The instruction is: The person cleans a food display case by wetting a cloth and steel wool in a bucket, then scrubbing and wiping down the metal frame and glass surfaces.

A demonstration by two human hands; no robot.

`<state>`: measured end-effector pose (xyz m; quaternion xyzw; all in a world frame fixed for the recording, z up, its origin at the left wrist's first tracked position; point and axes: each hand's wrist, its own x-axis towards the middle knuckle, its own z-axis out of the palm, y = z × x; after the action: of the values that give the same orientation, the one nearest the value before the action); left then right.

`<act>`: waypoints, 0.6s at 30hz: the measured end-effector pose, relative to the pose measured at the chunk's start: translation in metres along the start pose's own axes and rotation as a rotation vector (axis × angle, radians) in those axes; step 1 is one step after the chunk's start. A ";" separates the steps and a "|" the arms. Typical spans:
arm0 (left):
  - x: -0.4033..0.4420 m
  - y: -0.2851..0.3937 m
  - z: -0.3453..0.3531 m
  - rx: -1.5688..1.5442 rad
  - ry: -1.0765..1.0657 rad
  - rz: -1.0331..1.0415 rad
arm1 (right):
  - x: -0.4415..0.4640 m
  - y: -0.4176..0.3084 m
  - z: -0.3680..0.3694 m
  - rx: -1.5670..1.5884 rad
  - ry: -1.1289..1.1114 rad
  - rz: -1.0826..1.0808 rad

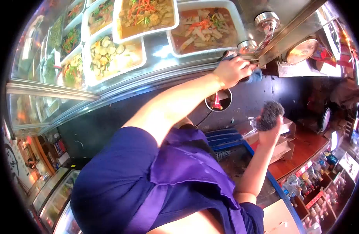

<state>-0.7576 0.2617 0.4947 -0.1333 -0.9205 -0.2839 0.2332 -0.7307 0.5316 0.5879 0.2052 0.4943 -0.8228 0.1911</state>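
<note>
My left hand (231, 72) reaches across to the metal edge of the food counter (164, 74). Its fingers are closed on a blue-grey cloth (256, 75), which shows beyond the knuckles, below a shiny metal handle (268, 33). Lower on the right, my right hand (271, 134) is raised with its fingers wrapped round a dark, wiry scouring pad (270, 116). The pad hides part of the fingers and touches nothing else. Close behind the counter edge lies a white tray (240, 29) of food in reddish sauce.
More food trays (143, 58) fill the display at the upper left, behind a metal-framed glass panel (54, 87). A round bin (218, 100) stands below my left forearm. An open cardboard box (282, 150) is near my right hand. Shelves of packaged goods (320, 191) stand at the lower right.
</note>
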 end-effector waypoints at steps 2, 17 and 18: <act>-0.039 -0.001 -0.020 -0.052 -0.076 0.100 | 0.023 0.005 0.044 -0.456 0.022 -0.126; -0.360 0.050 -0.210 -0.005 0.003 -1.058 | 0.105 0.088 0.147 -2.116 -0.252 -1.198; -0.348 0.050 -0.207 -0.052 0.012 -1.087 | 0.095 0.088 0.153 -2.108 -0.340 -1.110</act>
<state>-0.3672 0.1414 0.4931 0.3576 -0.8481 -0.3871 0.0546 -0.7884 0.3463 0.5382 -0.4039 0.9133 -0.0008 -0.0527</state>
